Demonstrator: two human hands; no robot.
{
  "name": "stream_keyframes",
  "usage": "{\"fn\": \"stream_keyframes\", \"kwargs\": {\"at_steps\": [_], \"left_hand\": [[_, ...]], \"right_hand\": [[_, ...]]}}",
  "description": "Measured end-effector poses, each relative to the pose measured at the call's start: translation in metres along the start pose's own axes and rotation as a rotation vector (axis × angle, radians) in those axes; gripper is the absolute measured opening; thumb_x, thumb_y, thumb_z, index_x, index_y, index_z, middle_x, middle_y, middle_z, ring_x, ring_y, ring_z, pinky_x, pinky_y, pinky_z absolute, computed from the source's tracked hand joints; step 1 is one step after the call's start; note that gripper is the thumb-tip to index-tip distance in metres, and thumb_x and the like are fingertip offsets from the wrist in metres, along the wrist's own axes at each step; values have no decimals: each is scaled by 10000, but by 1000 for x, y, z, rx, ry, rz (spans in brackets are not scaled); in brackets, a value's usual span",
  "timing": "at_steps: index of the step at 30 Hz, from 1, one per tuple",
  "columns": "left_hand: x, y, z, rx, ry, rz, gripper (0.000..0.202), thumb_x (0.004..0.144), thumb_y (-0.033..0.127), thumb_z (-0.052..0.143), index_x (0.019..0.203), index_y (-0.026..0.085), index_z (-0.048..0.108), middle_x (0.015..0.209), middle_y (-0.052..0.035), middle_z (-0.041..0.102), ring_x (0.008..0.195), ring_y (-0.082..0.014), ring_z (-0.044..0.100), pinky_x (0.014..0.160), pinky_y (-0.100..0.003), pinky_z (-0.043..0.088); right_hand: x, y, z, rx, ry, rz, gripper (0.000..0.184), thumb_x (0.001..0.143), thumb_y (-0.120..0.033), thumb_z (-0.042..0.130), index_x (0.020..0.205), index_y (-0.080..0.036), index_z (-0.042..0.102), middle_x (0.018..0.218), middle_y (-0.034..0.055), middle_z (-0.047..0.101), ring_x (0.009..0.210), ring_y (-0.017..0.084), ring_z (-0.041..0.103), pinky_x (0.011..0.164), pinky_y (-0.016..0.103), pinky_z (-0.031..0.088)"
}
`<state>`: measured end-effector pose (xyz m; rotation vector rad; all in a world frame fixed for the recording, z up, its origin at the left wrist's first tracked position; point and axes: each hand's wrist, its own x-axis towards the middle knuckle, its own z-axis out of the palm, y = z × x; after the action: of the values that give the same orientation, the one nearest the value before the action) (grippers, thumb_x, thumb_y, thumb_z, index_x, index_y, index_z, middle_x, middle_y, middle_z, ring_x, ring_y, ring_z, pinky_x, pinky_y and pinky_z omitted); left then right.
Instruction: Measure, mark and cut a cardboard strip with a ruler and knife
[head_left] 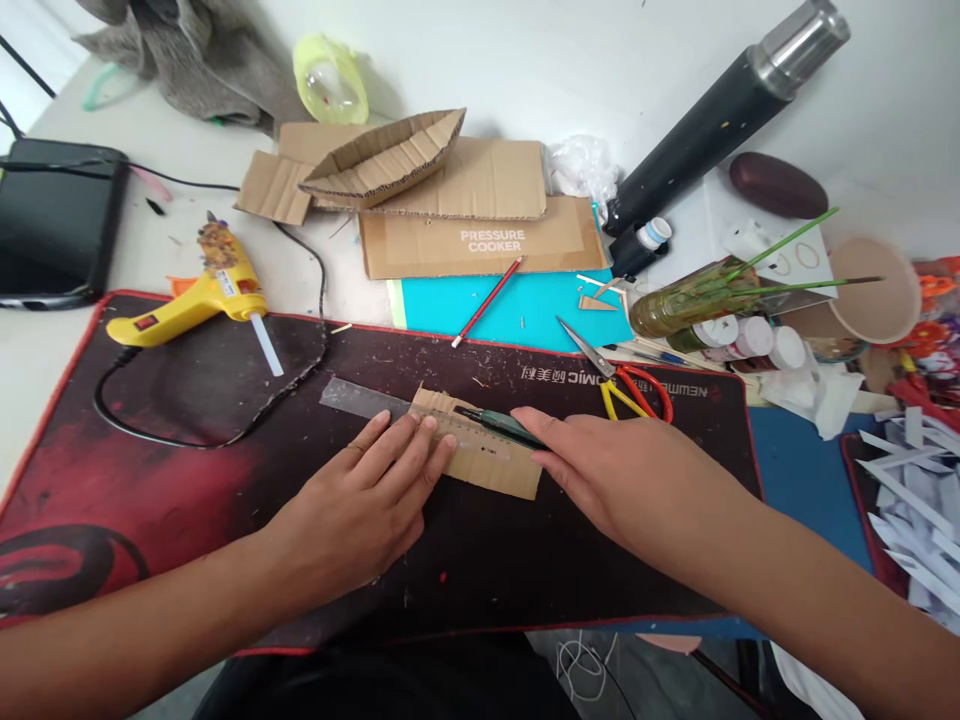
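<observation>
A small strip of brown cardboard (491, 465) lies on the dark red desk mat (172, 470). A clear plastic ruler (360, 400) lies across it. My left hand (375, 490) presses flat on the ruler and the cardboard, fingers stretched out. My right hand (607, 475) grips a green craft knife (499, 422), whose tip rests along the ruler's edge on the cardboard.
Red-handled scissors (622, 385) lie right of the knife. A yellow glue gun (191, 305) with its cord sits at the mat's left. Behind are a cardboard boat (386, 160), flat cardboard sheets (480, 235), a red pencil (487, 300), a black flask (720, 120), paint pots and brushes (750, 335), and paper scraps (915, 480).
</observation>
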<state>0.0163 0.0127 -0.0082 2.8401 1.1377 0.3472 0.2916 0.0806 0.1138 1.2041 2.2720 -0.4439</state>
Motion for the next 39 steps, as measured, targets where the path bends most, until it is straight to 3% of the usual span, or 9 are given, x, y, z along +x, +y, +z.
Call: {"fn": "stream_keyframes", "kwargs": {"at_steps": [5, 18, 24, 30, 39], "left_hand": [[-1, 0, -1, -3, -56, -20, 602, 1113, 378, 537, 1650, 109, 520, 1632, -162, 638, 1524, -336, 578, 1355, -493, 375], [0, 0, 1, -2, 6, 3, 600, 1077, 362, 578, 1606, 80, 571, 1580, -186, 677, 1484, -344, 604, 1336, -502, 386], [2, -1, -1, 24, 25, 18, 561, 1102, 347, 505, 1586, 75, 579, 1558, -178, 694, 1451, -339, 626, 1289, -508, 424], [1, -1, 1, 27, 24, 24, 569, 1086, 356, 524, 1574, 75, 606, 1568, -187, 685, 1449, -355, 618, 1278, -519, 423], [2, -1, 2, 7, 30, 13, 566, 1066, 360, 564, 1561, 96, 640, 1561, -179, 691, 1466, -343, 608, 1311, -495, 406]], "right_hand": [[1, -3, -1, -29, 14, -31, 476, 1148, -255, 543, 1622, -225, 585, 1066, 81, 858, 793, 237, 816, 563, 305, 406], [4, -9, -11, -128, -76, -13, 534, 1139, -247, 563, 1672, -244, 524, 967, 60, 807, 706, 212, 773, 505, 323, 201], [2, -10, -10, -174, -52, -42, 614, 1083, -179, 601, 1688, -213, 501, 964, 68, 805, 706, 211, 765, 500, 315, 233], [5, -16, -18, -193, -113, -9, 627, 1063, -183, 597, 1683, -226, 514, 963, 87, 812, 656, 199, 751, 470, 304, 230], [10, -24, -30, -168, -129, -14, 681, 1004, -175, 635, 1675, -170, 523, 926, 125, 819, 634, 207, 741, 553, 277, 442]]}}
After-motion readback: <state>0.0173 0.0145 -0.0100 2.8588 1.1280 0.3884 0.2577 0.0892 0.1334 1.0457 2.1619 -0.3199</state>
